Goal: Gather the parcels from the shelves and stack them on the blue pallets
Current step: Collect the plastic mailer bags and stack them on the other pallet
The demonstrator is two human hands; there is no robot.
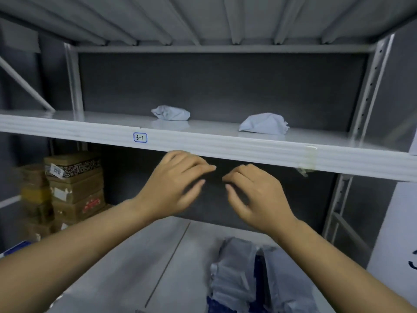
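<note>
Two bare hands are hovering side by side just below the front lip of the upper shelf (225, 150), close together but not touching each other. The left hand (178, 184) is reaching forward with its fingers loosely bent and is gripping nothing. The right hand (255, 195) is mirroring it, fingers relaxed and a little curled, likewise holding nothing. Neither is touching a parcel.

On the upper shelf, well behind the hands, a small pale parcel (170, 113) is lying near the middle. A second pale parcel (264, 124) (crumpled, and looking a little larger) is sitting to its right, the two well apart. A label (140, 137) reading "3-1" is sticking to the shelf's front lip, left of the hands, and a strip of clear tape (310, 158) is clinging to the lip farther right.

Below the forearms, grey mailer bags (237, 274) are lying in a loose heap on the lower shelf (140, 256). Cardboard boxes (74, 188) are standing stacked at the left, blurred.
</note>
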